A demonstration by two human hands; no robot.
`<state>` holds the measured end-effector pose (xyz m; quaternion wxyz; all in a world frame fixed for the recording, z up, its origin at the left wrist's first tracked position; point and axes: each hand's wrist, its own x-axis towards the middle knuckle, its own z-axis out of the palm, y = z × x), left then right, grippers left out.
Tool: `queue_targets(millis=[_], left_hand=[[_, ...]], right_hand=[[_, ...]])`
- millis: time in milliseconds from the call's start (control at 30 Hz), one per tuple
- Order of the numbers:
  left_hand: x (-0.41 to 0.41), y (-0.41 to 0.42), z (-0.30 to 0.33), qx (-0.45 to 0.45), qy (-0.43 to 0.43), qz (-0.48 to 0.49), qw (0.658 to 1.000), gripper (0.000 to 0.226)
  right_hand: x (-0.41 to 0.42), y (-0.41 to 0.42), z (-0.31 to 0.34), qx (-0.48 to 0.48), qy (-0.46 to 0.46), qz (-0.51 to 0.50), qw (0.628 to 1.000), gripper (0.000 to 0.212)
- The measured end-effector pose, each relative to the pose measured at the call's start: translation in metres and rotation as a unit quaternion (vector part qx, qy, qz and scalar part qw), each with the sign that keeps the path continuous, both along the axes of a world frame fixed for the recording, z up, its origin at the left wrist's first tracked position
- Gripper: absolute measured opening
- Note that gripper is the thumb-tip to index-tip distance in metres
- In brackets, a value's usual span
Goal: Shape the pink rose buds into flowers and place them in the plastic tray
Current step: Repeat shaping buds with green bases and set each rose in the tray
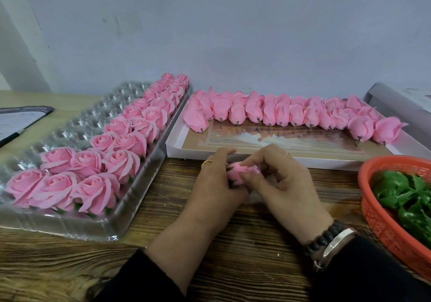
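Observation:
A pink rose bud [240, 172] is held between both hands above the wooden table, mostly hidden by fingers. My left hand [215, 186] cups it from the left and my right hand [283, 182] pinches its petals from the right. To the left lies the clear plastic tray [77, 119]; several shaped pink roses [93, 185] fill its right-hand rows, and its left cells hold nothing. Behind my hands a row of closed pink buds [282, 112] lies along the far side of a shallow white box [233, 153].
An orange mesh basket [382, 222] with green plastic calyxes [408, 196] sits at the right edge. A dark-edged paper sheet [18, 122] lies at far left. A grey wall stands directly behind the table. A grey roll [396, 98] rests at back right.

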<state>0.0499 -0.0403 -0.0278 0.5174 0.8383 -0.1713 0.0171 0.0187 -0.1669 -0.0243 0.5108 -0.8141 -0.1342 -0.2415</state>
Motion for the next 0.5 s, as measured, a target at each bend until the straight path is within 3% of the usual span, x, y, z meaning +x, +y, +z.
queue_targets(millis=[67, 267, 400, 433, 500], left_hand=[[-0.001, 0.000, 0.000, 0.005, 0.000, -0.005, 1.000, 0.051], [-0.004, -0.002, 0.005, -0.012, 0.009, -0.037, 0.999, 0.029], [-0.004, 0.001, 0.009, 0.045, -0.012, -0.051, 0.998, 0.013], [-0.005, 0.001, 0.010, 0.021, -0.003, -0.057, 0.998, 0.013], [-0.008, 0.001, 0.012, -0.122, 0.059, -0.069, 0.988, 0.008]], right_hand=[[-0.002, 0.003, 0.002, -0.045, 0.000, 0.012, 0.999, 0.008], [-0.005, 0.004, 0.005, -0.098, -0.027, 0.041, 0.994, 0.012], [-0.005, 0.006, 0.005, -0.128, -0.039, 0.047, 0.990, 0.008], [-0.006, 0.006, 0.006, -0.123, -0.043, 0.045, 0.991, 0.009], [-0.007, 0.008, 0.007, -0.077, -0.067, 0.028, 0.994, 0.016]])
